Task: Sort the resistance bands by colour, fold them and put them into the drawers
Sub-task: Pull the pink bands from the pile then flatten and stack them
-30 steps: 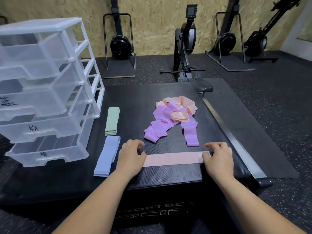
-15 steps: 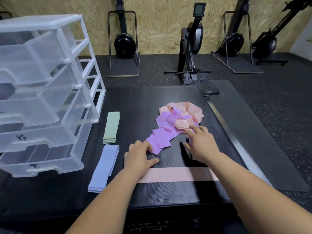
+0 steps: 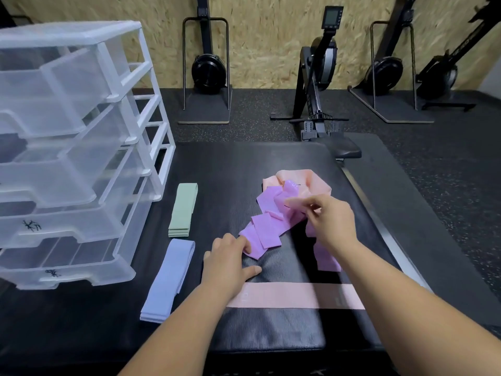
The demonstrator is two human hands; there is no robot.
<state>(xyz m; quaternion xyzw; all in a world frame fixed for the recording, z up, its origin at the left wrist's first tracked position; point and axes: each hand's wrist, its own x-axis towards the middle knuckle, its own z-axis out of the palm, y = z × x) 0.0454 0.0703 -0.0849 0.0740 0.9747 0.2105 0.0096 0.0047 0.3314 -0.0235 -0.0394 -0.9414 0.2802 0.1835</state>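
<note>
Currently sorting: the next peach band is being picked out of the mixed heap.

Right hand (image 3: 333, 223) is pinching what looks like a loose peach fabric band (image 3: 294, 204) between thumb and fingertips, just above the tangled heap of purple and peach bands (image 3: 267, 226) on the black padded box (image 3: 222, 169). Left hand (image 3: 230, 263) is lying relaxed, fingers loosely spread, index touching the heap's near purple end. A flattened peach strip (image 3: 295, 295) is lying near the front edge. A folded sage-green stack (image 3: 183, 213) and a folded pale-blue stack (image 3: 169, 280) are sitting beside the clear plastic drawer unit (image 3: 67, 147). Next move, by my judgement: drawing the pinched band free without dragging purple ones along.
</note>
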